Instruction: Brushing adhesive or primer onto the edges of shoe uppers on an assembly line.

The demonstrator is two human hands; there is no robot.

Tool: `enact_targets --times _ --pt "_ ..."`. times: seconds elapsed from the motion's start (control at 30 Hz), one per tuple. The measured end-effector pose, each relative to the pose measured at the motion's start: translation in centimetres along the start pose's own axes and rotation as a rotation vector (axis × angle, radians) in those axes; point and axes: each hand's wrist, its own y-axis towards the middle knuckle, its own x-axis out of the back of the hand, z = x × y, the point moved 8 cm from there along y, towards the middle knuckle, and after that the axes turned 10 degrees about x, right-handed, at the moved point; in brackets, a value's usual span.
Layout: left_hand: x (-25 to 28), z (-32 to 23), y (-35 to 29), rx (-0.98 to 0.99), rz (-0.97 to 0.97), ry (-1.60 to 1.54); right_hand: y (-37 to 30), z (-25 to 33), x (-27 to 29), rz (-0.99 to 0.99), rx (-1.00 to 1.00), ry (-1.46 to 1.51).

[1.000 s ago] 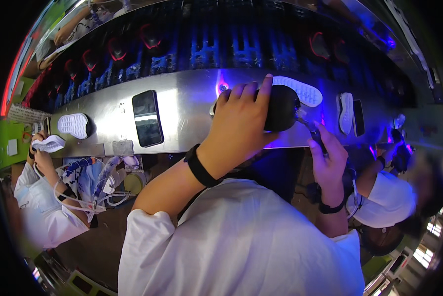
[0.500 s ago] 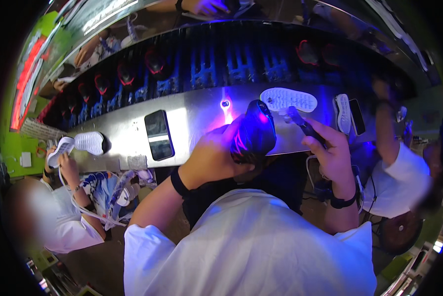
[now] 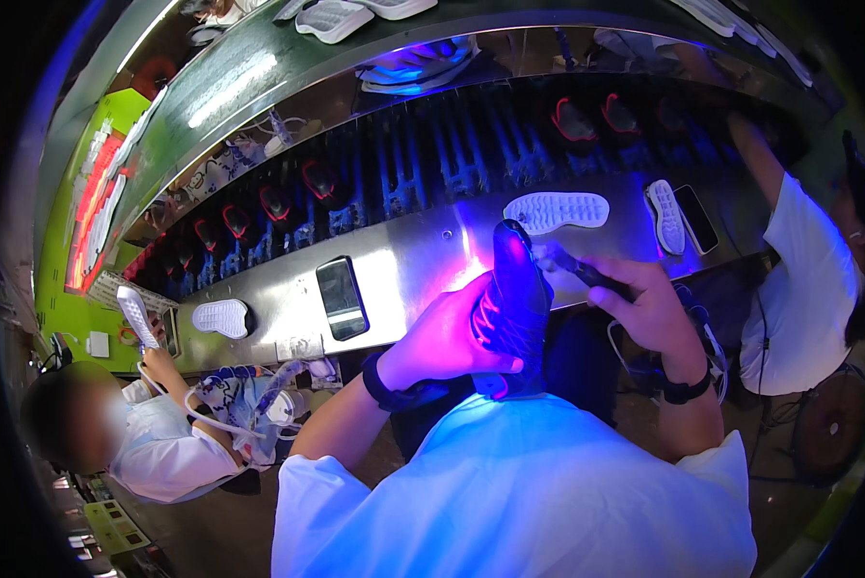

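Laced dark shoe [image 3: 522, 306] in the left hand [image 3: 442, 337]; brush-like tool [image 3: 588, 274] in the right hand [image 3: 652, 306].
The shoe is held toe-away at the near edge of the metal bench [image 3: 408, 265], near a white sole [image 3: 558, 210]; the left hand wraps its laced midfoot, while the right grips the tool's dark handle, tip beside the toe. In the coloured glare, contact there cannot be made out. The shoe is probably light, its upper pliant, perhaps firmer at the toe; the midfoot or heel should offer the steadiest hold.
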Motion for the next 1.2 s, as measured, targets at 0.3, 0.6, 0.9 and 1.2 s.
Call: enact_targets --times 0.3,0.6,0.9,1.2 --pt "-1.7 1.1 1.5 0.272 0.155 -0.378 -1.7 -1.8 0.5 -0.043 0.009 -0.023" --pt "-2.4 3.7 1.3 0.414 0.132 -0.711 -3.7 -6.4 -2.6 -0.072 -0.1 -0.006" --pt "1.0 6.7 0.1 0.458 -0.026 -0.663 -6.3 -5.2 -3.9 0.226 -0.331 0.061" --pt "1.9 7.3 0.1 0.414 -0.125 -0.757 -2.9 -4.9 -3.3 0.25 -0.249 0.093"
